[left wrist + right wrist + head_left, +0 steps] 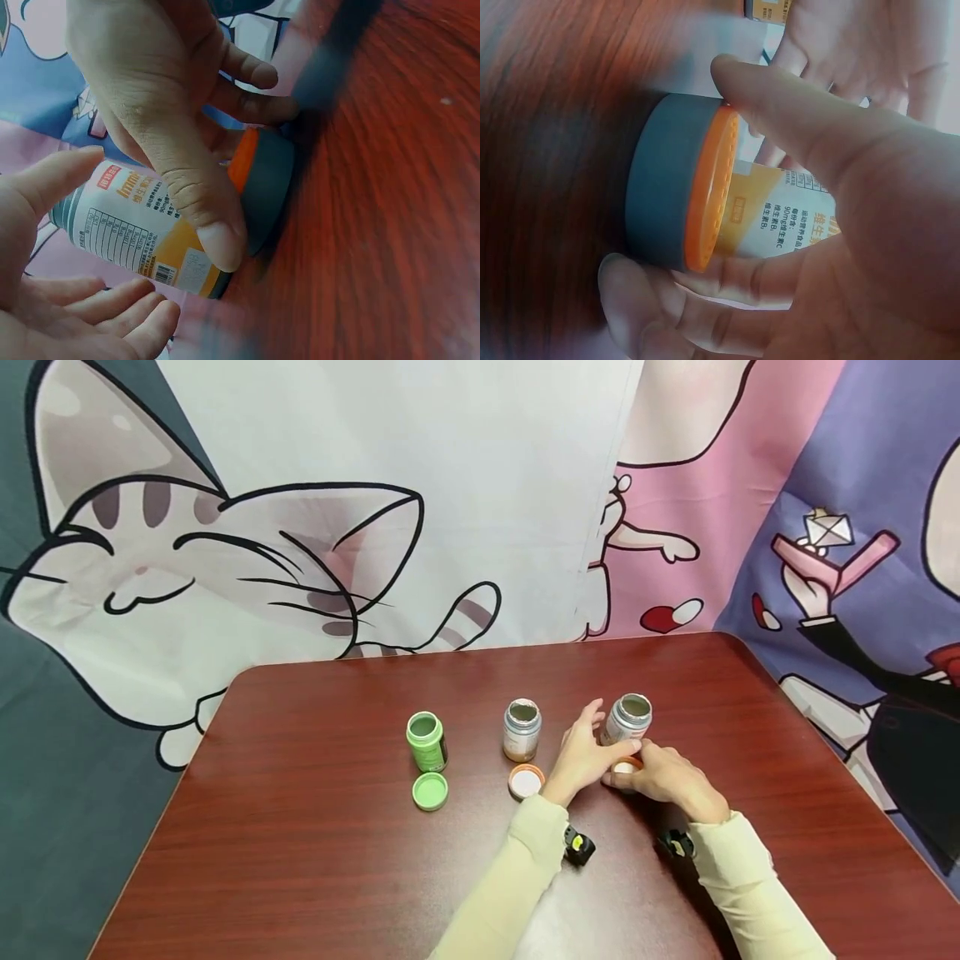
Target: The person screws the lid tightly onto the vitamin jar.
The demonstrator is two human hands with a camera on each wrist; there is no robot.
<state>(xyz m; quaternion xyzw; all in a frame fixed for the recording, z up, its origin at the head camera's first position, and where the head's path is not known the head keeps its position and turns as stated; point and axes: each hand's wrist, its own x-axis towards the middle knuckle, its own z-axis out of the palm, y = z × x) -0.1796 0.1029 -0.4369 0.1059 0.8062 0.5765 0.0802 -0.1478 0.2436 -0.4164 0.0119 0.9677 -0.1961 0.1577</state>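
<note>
A jar (628, 718) with a white, orange and yellow label stands uncapped at the right, its mouth showing. In front of it, my right hand (667, 774) holds a grey lid with an orange inner rim (679, 180) between thumb and fingers, low at the tabletop. My left hand (585, 756) is at the left side of the same jar. Its fingers (112, 307) are spread and relaxed, and its thumb tip overlaps the label in the left wrist view.
To the left stands a second uncapped jar (522, 731) with an orange-rimmed lid (527, 782) before it. Farther left is a green jar (427, 742), its green lid (430, 791) in front. All are on a reddish-brown table (315, 843) against a cartoon-printed cloth (487, 527).
</note>
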